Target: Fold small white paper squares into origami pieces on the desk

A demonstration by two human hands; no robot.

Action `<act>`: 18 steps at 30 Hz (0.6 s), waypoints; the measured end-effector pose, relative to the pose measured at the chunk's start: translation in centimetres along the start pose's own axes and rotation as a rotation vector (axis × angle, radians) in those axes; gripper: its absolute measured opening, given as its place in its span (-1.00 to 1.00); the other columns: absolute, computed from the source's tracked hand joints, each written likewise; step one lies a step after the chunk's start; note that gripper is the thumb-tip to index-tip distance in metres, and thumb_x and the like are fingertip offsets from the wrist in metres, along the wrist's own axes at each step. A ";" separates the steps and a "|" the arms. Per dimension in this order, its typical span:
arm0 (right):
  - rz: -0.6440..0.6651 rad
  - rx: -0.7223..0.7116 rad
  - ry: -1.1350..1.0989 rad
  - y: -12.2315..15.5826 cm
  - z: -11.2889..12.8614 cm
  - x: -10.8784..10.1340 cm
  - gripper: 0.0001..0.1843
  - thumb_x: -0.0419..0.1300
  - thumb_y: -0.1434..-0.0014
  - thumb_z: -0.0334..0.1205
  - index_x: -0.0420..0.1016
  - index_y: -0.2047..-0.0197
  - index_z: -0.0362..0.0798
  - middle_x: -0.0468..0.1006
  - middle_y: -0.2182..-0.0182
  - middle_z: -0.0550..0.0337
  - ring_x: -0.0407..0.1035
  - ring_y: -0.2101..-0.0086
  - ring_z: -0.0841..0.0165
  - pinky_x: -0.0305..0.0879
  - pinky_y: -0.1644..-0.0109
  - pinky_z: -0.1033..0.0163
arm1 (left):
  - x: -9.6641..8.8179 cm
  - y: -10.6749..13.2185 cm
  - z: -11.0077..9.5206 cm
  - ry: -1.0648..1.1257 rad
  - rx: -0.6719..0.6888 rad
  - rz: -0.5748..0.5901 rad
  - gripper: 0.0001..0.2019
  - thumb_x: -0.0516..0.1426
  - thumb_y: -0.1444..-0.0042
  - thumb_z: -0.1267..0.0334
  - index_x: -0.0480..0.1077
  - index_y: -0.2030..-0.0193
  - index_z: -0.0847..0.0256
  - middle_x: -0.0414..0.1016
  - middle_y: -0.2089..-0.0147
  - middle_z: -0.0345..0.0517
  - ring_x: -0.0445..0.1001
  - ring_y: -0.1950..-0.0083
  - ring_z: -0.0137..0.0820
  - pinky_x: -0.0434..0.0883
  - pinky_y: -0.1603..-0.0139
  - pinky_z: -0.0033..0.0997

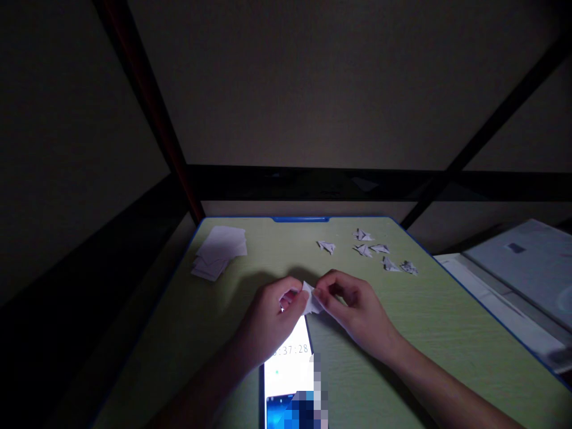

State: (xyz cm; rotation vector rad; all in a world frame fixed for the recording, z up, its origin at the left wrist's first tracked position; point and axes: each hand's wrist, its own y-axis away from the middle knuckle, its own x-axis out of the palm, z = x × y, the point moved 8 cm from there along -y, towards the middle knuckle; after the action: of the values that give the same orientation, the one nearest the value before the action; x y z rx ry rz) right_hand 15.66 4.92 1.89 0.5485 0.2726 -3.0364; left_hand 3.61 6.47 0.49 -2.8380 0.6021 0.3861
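At the far left of the table (447, 322) I see a stack (218, 253) of white sheets, well apart from my hands. Nearer the middle, my left hand (272, 319) pinches one side of a small white paper (310, 298) with thumb and fingertips. That paper sits between both hands, over the top end of a lit phone (288, 375) lying by my left wrist. My right hand (357, 307) pinches the paper's other side. Farther right and back, several folded pieces (379, 253) lie scattered near the table's far edge.
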 end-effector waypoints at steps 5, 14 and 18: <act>0.071 0.091 -0.095 0.2 -0.8 0.8 -0.92 0.12 -0.05 -0.31 0.34 0.46 -0.08 0.35 0.56 0.27 0.21 0.53 0.45 0.14 0.47 0.30 | 0.2 0.2 0.0 -0.024 0.003 0.028 -0.86 0.03 -0.13 0.32 0.35 0.40 0.26 0.39 0.45 -0.21 0.37 0.39 -0.47 0.30 0.37 -0.51; 0.121 0.134 -0.175 0.2 -0.7 1.0 -0.79 0.16 -0.09 -0.15 0.40 0.47 -0.10 0.38 0.58 0.25 0.21 0.55 0.46 0.10 0.49 0.29 | 0.5 0.2 -0.1 -0.006 0.016 0.055 -0.85 0.03 -0.13 0.33 0.36 0.41 0.28 0.39 0.46 -0.21 0.37 0.39 -0.48 0.31 0.37 -0.52; 0.101 0.129 -0.236 -0.1 -0.7 0.9 -0.83 0.19 -0.07 -0.14 0.39 0.40 -0.09 0.30 0.60 0.31 0.17 0.57 0.48 0.09 0.52 0.31 | 0.4 0.2 -0.2 -0.016 0.017 0.039 -0.86 0.03 -0.11 0.36 0.35 0.43 0.28 0.36 0.48 -0.23 0.34 0.42 -0.50 0.28 0.39 -0.53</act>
State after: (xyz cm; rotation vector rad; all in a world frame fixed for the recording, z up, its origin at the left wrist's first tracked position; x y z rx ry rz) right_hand 15.01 5.09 0.93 0.1973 0.0376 -2.9945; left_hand 3.89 6.11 0.51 -2.8085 0.6552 0.4077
